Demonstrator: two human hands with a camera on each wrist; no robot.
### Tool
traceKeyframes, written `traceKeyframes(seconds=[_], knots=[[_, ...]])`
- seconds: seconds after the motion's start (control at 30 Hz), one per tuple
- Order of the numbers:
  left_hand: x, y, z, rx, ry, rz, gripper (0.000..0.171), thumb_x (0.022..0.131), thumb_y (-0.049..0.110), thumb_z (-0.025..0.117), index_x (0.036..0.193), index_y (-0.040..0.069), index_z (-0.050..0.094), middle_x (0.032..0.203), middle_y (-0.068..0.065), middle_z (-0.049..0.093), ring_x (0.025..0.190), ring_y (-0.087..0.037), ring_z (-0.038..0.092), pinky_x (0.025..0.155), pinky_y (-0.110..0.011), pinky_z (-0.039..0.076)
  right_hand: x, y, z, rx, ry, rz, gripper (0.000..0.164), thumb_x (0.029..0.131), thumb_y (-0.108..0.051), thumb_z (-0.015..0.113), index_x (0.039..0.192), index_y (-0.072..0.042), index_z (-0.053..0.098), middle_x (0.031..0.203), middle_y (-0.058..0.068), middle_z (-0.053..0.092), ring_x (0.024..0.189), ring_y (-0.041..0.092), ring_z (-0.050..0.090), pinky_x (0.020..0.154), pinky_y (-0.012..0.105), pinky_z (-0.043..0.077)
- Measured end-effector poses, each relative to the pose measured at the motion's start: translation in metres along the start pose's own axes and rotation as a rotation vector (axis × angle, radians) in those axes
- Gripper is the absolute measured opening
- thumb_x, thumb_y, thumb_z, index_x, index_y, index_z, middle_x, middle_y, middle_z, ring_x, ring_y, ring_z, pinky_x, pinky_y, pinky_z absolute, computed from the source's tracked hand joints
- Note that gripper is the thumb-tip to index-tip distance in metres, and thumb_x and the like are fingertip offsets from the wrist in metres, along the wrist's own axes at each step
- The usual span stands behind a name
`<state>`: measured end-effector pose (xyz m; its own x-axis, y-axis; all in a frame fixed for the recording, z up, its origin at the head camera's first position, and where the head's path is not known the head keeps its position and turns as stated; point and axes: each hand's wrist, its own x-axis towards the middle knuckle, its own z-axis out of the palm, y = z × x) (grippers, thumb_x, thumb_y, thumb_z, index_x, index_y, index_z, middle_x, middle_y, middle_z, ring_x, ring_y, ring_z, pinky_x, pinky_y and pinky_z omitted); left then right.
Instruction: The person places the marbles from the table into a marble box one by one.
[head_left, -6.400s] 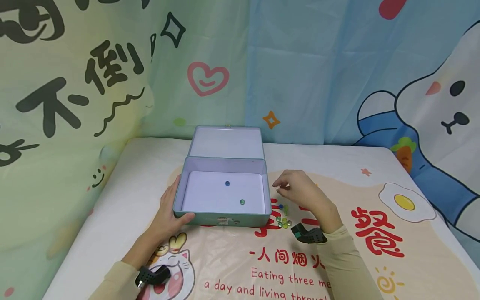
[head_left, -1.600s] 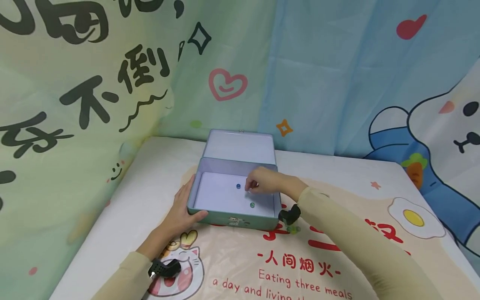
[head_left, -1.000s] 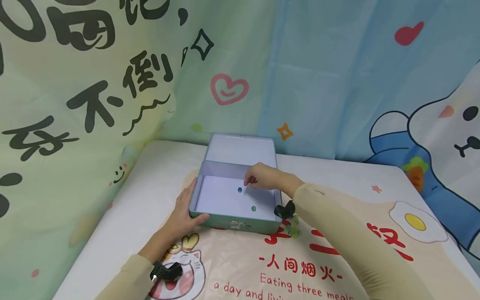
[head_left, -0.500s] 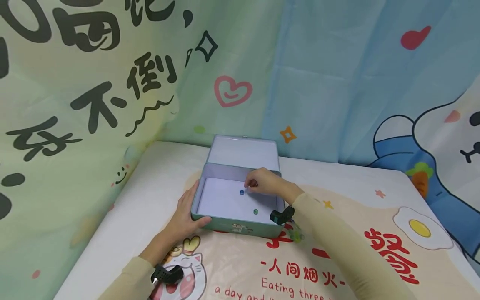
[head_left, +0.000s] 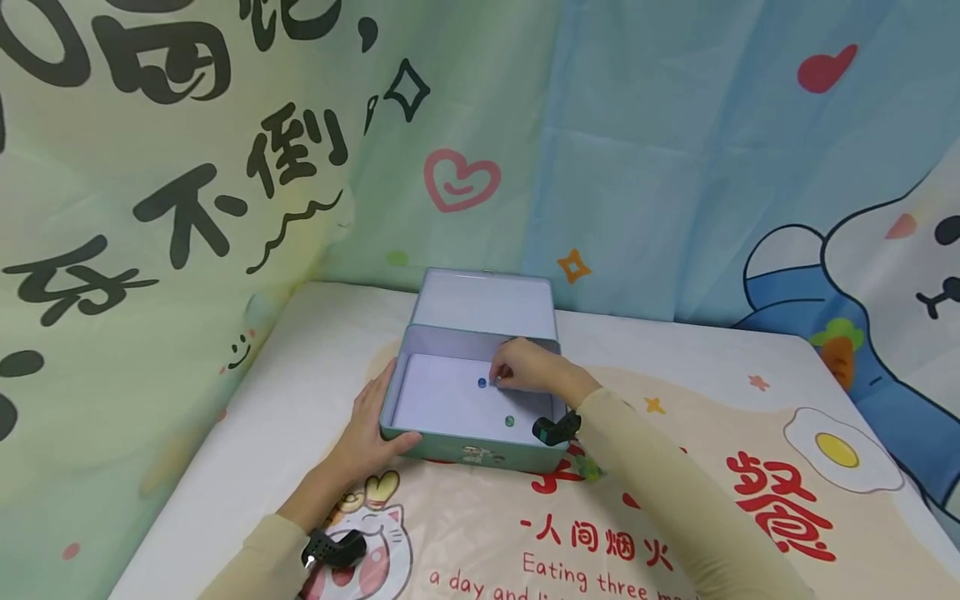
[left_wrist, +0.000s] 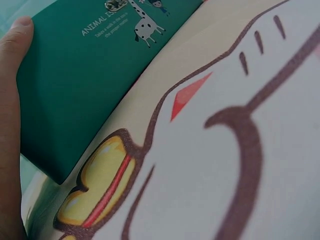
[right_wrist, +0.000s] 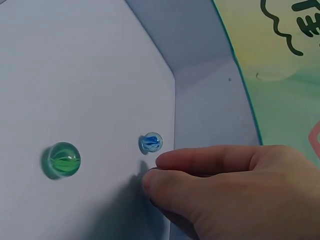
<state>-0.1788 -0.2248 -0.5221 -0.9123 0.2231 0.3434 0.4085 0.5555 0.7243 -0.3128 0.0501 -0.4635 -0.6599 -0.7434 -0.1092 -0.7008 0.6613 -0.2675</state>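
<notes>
An open green tin box (head_left: 480, 455) with a pale inside stands on the table, its lid (head_left: 487, 302) tilted back. My left hand (head_left: 367, 425) holds the box's front left corner, fingers along the side and thumb (left_wrist: 17, 42) on the front wall. Inside lie a blue marble (right_wrist: 151, 142) and a green marble (right_wrist: 64, 159), apart from each other. My right hand (head_left: 525, 367) is low inside the box, just right of the blue marble. Its thumb and index finger pinch a small pale marble, mostly hidden by the fingertips.
Several green marbles (head_left: 590, 468) lie on the printed tablecloth (head_left: 450, 517) by the box's front right corner, partly hidden behind the right wrist's black camera (head_left: 557, 428). A printed curtain (head_left: 615, 167) hangs behind the table.
From right of the box, near the loose marbles, my right hand has moved left into it. Over the last second it has barely shifted. The left hand keeps its hold on the box.
</notes>
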Motion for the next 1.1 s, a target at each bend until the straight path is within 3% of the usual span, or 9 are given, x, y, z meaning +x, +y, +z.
traceKeyframes(seconds=[1.1], knots=[[-0.0005, 0.0008, 0.0010, -0.010, 0.007, 0.008, 0.110, 0.076, 0.071, 0.058, 0.154, 0.015, 0.005, 0.159, -0.009, 0.018, 0.143, -0.037, 0.017, 0.114, -0.057, 0.008, -0.0035, -0.0058, -0.0013, -0.035, -0.007, -0.025, 0.011, 0.082, -0.009, 0.073, 0.092, -0.013, 0.074, 0.089, -0.003, 0.069, 0.082, 0.008, 0.062, 0.077, 0.023, 0.053]])
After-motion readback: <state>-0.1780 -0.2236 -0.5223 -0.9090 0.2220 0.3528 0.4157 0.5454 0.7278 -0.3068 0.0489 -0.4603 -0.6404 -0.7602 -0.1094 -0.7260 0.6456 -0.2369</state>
